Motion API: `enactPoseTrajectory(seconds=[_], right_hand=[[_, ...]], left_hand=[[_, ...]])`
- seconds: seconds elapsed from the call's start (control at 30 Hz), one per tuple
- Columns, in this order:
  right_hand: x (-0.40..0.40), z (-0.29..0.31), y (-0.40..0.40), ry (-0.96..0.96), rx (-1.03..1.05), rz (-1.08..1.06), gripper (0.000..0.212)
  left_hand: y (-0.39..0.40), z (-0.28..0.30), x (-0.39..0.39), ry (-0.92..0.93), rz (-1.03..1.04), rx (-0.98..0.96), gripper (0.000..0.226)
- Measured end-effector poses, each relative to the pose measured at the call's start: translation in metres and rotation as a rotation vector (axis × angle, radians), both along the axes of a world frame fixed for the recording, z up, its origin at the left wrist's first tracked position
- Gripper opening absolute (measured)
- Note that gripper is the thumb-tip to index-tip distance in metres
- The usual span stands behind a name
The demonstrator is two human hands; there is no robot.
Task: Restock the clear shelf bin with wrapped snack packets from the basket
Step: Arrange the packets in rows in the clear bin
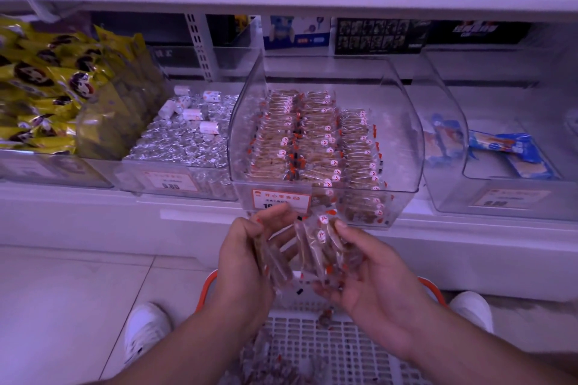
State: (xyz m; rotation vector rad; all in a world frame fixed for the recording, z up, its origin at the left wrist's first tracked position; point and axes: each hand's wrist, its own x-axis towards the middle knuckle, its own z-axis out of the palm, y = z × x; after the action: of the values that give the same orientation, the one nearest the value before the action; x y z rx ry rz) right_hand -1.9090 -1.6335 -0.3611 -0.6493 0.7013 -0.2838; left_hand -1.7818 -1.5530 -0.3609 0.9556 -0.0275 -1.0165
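Note:
The clear shelf bin (403, 122) stands in the middle of the lower shelf, filled with neat rows of wrapped snack packets (316, 141). Just below its front, my left hand (247, 256) grips a few brown packets (275, 262) on edge. My right hand (369, 275) holds a fanned stack of packets (319, 244) between thumb and fingers. Both hands hover over the white and orange basket (353, 350), where several loose packets (272, 369) lie at the near left.
A bin of silver-wrapped sweets (181, 141) sits left of the clear bin, with yellow packets (47, 84) further left. A bin with blue packets (513, 153) is on the right. My white shoes (144, 331) flank the basket on the tiled floor.

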Motion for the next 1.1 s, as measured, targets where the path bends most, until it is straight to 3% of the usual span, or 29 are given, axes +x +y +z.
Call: enactPoseTrajectory(seconds=[0.17, 0.27, 0.33, 0.53, 0.6, 0.77, 0.9, 1.03, 1.1], right_hand=[[0.004, -0.002, 0.016, -0.018, -0.018, 0.062, 0.051], [0.003, -0.003, 0.020, -0.027, 0.040, 0.116, 0.052], [0.002, -0.004, 0.018, -0.066, 0.071, 0.135, 0.050], [-0.001, -0.005, 0.004, -0.046, 0.018, 0.014, 0.036], [-0.001, -0.003, -0.003, -0.074, -0.010, -0.055, 0.037], [0.001, -0.001, -0.001, -0.081, -0.103, -0.092, 0.036], [0.003, -0.007, 0.008, -0.048, -0.274, -0.108, 0.038], [0.008, -0.014, 0.019, 0.109, -0.477, -0.056, 0.047], [0.009, -0.017, 0.023, 0.192, -0.572, -0.030, 0.046]], left_hand=[[-0.002, -0.003, -0.018, -0.106, 0.008, 0.024, 0.066], [0.004, -0.007, -0.021, -0.226, -0.006, 0.084, 0.048], [0.006, -0.011, -0.016, -0.387, 0.010, 0.175, 0.044], [0.005, -0.014, -0.007, -0.944, -0.041, 0.204, 0.031], [0.004, -0.016, -0.009, -0.919, -0.059, 0.240, 0.023], [0.004, -0.018, -0.023, -0.402, -0.130, 0.236, 0.026], [0.003, -0.018, -0.025, -0.384, -0.052, 0.238, 0.032], [-0.002, -0.016, -0.024, -0.266, 0.118, 0.278, 0.031], [-0.001, -0.021, -0.028, -0.318, 0.165, 0.338, 0.025]])
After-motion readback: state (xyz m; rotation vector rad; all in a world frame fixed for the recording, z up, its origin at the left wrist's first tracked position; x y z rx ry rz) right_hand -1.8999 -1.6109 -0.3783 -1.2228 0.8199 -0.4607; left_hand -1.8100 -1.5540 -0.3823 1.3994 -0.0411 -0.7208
